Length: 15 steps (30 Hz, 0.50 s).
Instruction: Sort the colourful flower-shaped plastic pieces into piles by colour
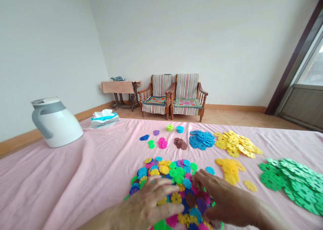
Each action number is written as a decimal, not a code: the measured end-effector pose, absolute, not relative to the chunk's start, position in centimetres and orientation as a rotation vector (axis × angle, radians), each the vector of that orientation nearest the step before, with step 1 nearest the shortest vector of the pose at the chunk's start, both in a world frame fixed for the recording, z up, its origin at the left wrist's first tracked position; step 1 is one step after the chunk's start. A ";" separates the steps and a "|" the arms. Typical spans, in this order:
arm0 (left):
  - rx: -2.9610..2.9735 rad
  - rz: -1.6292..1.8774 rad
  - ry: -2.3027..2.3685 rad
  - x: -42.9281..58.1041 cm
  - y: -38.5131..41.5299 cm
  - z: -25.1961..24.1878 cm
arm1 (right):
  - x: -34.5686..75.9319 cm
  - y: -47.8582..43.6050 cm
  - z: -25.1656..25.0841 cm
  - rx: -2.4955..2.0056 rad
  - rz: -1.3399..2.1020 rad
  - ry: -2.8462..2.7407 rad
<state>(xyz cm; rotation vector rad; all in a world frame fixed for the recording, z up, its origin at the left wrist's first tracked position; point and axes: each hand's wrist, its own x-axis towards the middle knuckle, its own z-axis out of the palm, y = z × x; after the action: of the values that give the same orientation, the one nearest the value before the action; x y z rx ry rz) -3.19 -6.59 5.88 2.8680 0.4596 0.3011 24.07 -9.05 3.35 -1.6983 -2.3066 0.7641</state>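
Observation:
A mixed pile of small plastic snowflake discs [176,198] in many colours lies on the pink cloth in front of me. My left hand [151,199] is over the pile's left part, fingers stretched out and apart, holding nothing visible. At the right edge of the pile is my right hand [222,194], its thumb apart from its bent fingers; nothing shows in its grasp. The undersides of both hands are hidden. Just beyond the right hand sit a single blue disc [210,170] and a small heap of yellow discs [230,169].
Sorted groups include large green discs [300,184], large yellow discs [233,143], blue discs [201,140], brown discs [180,143] and pink discs [163,143]. A white jug [63,122] and a tissue box [104,120] stand on the left. Two wooden armchairs [187,104] are beyond the cloth [101,169].

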 end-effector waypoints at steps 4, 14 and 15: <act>2.951 0.124 0.434 -2.4 -7.5 6.0 | 23.7 -8.4 2.9 -1.619 0.699 -2.290; 2.921 0.240 0.661 -0.5 -4.2 2.9 | 24.5 -6.8 1.8 -1.616 0.510 -2.137; 2.919 0.264 0.692 -0.1 -3.9 2.8 | 24.5 -6.6 1.4 -1.609 0.481 -2.123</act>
<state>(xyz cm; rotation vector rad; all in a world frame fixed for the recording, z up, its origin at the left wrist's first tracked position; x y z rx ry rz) -0.12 -3.89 2.83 2.9191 0.6916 0.2645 24.55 -6.64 1.44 -1.6086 -2.1234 0.4814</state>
